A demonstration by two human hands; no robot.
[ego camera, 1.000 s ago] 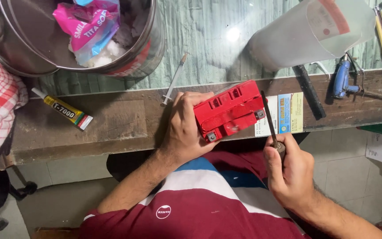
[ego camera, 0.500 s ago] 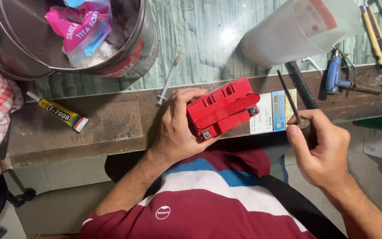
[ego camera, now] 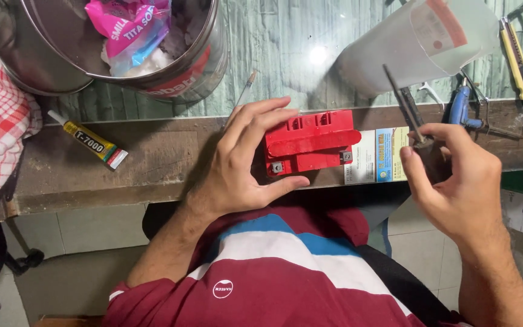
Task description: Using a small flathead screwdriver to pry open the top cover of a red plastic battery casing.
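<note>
Now the right hand (ego camera: 455, 175) has drawn away from the red battery case (ego camera: 310, 142). A second ago the dark tool (ego camera: 404, 106) in that hand stood right against the case's right end; at this moment it is lifted well clear and tilted, its tip pointing up and to the left over the workbench, with the fingers clenched round its lower end. It looks as though whatever was being worked at the right end of the case is on pause, or the tool is being re-aimed.

The left hand (ego camera: 243, 160) has stayed on the case but has turned it: before it sat skewed, now it lies square along the front edge of the wooden bench (ego camera: 152, 160), top face up. The thumb is tucked under the near side and the fingers are spread over the left end, grasping it steady.

Just right of the case a printed card (ego camera: 376, 154) lies on the same edge. Toward the left end of the bench lies a yellow glue tube (ego camera: 89, 140). At the back left corner a steel tin (ego camera: 171, 66) holds a pink packet (ego camera: 131, 24); at the back right a white plastic jug (ego camera: 419, 48) lies on its side, with a blue-handled tool (ego camera: 460, 109) beside it.
</note>
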